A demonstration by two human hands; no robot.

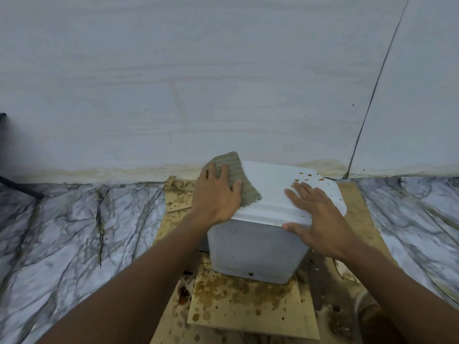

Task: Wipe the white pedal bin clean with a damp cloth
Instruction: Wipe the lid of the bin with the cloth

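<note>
The white pedal bin [255,249] stands on the floor against the wall, lid closed. Brown droplets spot the lid's far right corner [308,178] and dark specks dot its front wall. A grey-green cloth [238,170] lies on the lid's left rear corner. My left hand [216,192] presses flat on the cloth, fingers spread over it. My right hand [315,219] rests flat on the lid's right front edge, thumb under the rim, holding the bin still.
Stained brown cardboard sheets [238,306] lie under and in front of the bin. Marble-patterned floor [74,232] spreads to both sides. The pale wall [223,83] rises right behind the bin. A dark object [15,187] sits at far left.
</note>
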